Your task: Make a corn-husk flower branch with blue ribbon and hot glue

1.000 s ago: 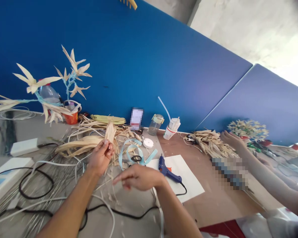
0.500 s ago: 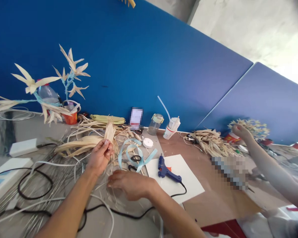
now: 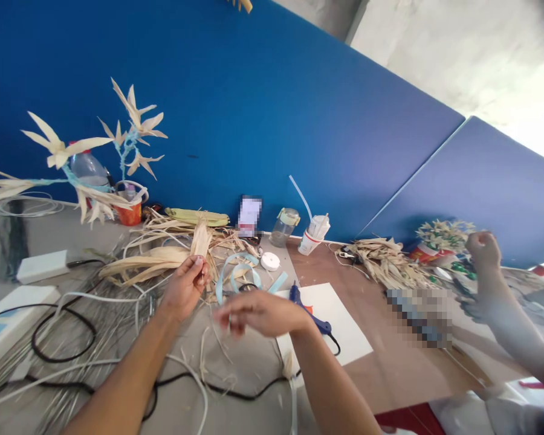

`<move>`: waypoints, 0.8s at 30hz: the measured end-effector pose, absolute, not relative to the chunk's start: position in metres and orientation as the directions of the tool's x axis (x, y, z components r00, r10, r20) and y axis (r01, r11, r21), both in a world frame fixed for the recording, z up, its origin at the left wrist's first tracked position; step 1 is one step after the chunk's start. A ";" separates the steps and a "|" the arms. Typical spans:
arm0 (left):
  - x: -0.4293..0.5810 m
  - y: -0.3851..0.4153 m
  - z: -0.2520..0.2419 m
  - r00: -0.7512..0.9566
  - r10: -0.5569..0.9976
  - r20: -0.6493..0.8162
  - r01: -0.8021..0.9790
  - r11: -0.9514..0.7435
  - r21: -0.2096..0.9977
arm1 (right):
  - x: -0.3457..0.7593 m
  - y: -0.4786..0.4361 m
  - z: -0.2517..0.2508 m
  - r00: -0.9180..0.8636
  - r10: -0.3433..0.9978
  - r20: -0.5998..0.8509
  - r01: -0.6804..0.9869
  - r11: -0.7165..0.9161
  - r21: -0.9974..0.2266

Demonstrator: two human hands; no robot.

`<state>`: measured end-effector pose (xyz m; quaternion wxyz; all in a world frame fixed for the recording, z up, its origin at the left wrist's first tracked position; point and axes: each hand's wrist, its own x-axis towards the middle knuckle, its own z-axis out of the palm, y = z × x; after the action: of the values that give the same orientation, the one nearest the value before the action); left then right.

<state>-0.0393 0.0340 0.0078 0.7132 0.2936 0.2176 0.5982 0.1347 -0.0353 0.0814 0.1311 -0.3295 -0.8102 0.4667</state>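
My left hand (image 3: 188, 287) is closed in a pinch around the lower end of a dried corn husk (image 3: 201, 238), whose frayed top points up. My right hand (image 3: 263, 312) hovers to the right of it, slightly blurred, fingers loosely stretched and nothing visible in them. Behind that hand lies a light blue ribbon (image 3: 241, 269) beside a white ribbon roll (image 3: 270, 261). A dark blue glue gun (image 3: 315, 311), partly covered by my right hand and wrist, rests on a white sheet (image 3: 351, 335). Loose husks (image 3: 149, 263) are heaped behind my left hand.
Husk flowers (image 3: 136, 130) on blue-wrapped stems stand at the left by a red cup (image 3: 129, 212). A phone (image 3: 249, 216), a glass jar (image 3: 284, 228) and a paper cup (image 3: 310, 241) line the blue partition. Cables (image 3: 236, 396) cross the table. Another person's hand (image 3: 484, 254) is at right.
My right hand has lifted from the table and moved right, over the edge of the white sheet. My left hand stays on the husk. The other person's hand has shifted right.
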 end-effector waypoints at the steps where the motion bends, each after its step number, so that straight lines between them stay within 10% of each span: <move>1: -0.039 0.034 0.008 0.195 0.980 0.042 -0.720 0.114 0.684 | 0.139 -0.029 0.083 -0.579 0.815 -0.012 0.432 0.294 -0.852; 4: -0.038 0.032 0.008 0.236 0.971 0.033 -0.689 0.144 0.710 | 0.142 -0.007 0.072 -0.116 0.988 0.104 0.419 0.143 -0.897; 9: -0.036 0.030 0.006 0.329 0.944 0.009 -0.619 0.208 0.758 | 0.143 0.014 0.040 0.095 0.988 0.121 0.438 0.068 -0.897; 24: -0.035 0.029 0.006 0.318 0.948 0.023 -0.634 0.194 0.749 | 0.120 -0.016 0.033 -0.274 0.960 -0.066 0.946 0.256 -0.199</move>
<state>-0.0350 0.0288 0.0062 0.7374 0.3394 0.2312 0.5363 0.1197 -0.0160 0.0327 0.0343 -0.6017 -0.7917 0.0999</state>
